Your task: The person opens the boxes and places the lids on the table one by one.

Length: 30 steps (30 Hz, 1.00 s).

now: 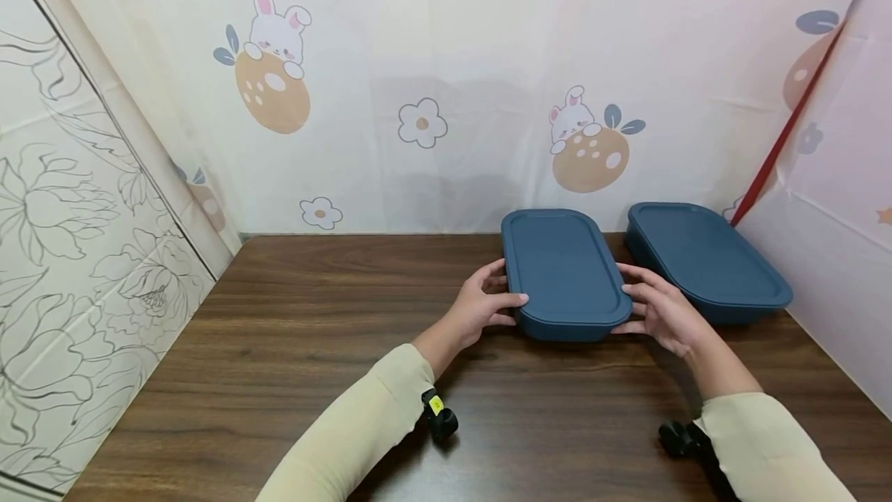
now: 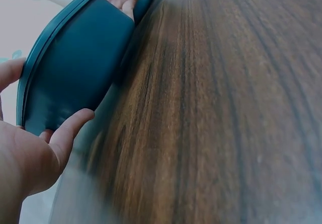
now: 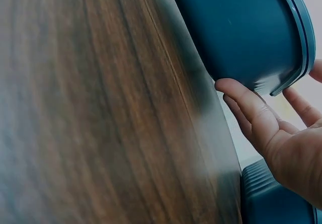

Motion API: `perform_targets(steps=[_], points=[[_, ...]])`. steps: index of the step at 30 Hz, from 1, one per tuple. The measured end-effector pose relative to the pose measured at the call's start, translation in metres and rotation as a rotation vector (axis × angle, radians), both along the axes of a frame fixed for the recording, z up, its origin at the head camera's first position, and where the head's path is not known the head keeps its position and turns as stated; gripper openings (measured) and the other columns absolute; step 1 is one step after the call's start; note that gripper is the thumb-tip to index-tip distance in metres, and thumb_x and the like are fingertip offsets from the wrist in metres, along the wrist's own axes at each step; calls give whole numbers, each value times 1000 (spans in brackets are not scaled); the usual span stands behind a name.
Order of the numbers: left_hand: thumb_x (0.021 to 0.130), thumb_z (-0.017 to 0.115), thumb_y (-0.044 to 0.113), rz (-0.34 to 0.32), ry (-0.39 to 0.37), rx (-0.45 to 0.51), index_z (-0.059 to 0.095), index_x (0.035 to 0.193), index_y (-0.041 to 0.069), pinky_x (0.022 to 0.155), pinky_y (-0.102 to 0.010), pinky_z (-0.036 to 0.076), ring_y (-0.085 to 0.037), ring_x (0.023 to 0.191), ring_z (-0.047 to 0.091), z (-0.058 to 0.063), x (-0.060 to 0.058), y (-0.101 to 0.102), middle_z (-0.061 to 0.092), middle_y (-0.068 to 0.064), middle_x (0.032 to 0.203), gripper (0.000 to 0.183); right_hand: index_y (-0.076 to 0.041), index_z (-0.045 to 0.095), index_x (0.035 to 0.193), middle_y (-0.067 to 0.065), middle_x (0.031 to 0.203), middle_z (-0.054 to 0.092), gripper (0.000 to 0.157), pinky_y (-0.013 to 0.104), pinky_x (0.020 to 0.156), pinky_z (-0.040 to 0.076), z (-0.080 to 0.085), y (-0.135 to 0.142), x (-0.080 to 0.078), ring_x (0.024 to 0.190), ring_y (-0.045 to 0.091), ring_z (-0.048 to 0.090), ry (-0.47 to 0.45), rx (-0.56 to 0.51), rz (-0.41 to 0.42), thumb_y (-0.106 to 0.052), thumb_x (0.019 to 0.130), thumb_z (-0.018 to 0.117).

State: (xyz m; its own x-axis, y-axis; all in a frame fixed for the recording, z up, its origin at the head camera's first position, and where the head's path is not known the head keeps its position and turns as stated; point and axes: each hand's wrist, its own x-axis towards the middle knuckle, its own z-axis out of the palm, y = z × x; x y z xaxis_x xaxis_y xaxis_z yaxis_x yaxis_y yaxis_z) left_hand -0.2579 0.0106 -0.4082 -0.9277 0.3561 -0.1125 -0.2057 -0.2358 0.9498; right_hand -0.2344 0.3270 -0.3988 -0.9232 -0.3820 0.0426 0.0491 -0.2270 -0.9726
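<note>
A blue rectangular food container [image 1: 564,266] with its lid on is held between both hands near the back of the table. My left hand [image 1: 484,300] grips its left side, one digit lying over the lid's edge and other fingers along the wall. At the opposite side my right hand [image 1: 658,308] grips the near right corner, fingers spread from the rim down to the base. In the right wrist view, fingertips press the lower wall of the container [image 3: 246,32]. The left wrist view shows the container's near wall [image 2: 80,58] close over the table.
A second blue lidded container [image 1: 711,258] stands at the right, just beyond my right hand. The brown wooden table [image 1: 293,362] ends at a printed curtain [image 1: 425,177] behind, with a flowered panel [image 1: 70,215] at the left.
</note>
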Motion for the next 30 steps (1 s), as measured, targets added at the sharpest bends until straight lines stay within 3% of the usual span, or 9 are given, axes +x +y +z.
perform_targets(steps=[11, 20, 30], points=[[82, 77, 4, -5, 16, 8, 46, 144, 20, 76, -45, 58, -26, 95, 67, 4, 8, -13, 51, -12, 129, 72, -18, 43, 141, -1, 119, 65, 36, 52, 75, 56, 4, -10, 6, 98, 21, 68, 0, -13, 10, -8, 106, 36], [83, 76, 3, 0, 17, 14, 44, 146, 22, 77, -44, 57, -28, 107, 63, 4, 17, -25, 48, -12, 133, 73, -16, 41, 140, 2, 118, 65, 36, 51, 73, 57, 5, -21, 11, 100, 21, 68, 31, -29, 51, -6, 106, 35], [83, 75, 3, -1, 38, 18, 42, 147, 20, 78, -45, 57, -29, 114, 59, 4, 28, -41, 45, -15, 136, 74, -16, 43, 137, 2, 115, 64, 34, 51, 72, 57, 8, -37, 17, 95, 21, 68, 16, -5, 32, -7, 105, 38]])
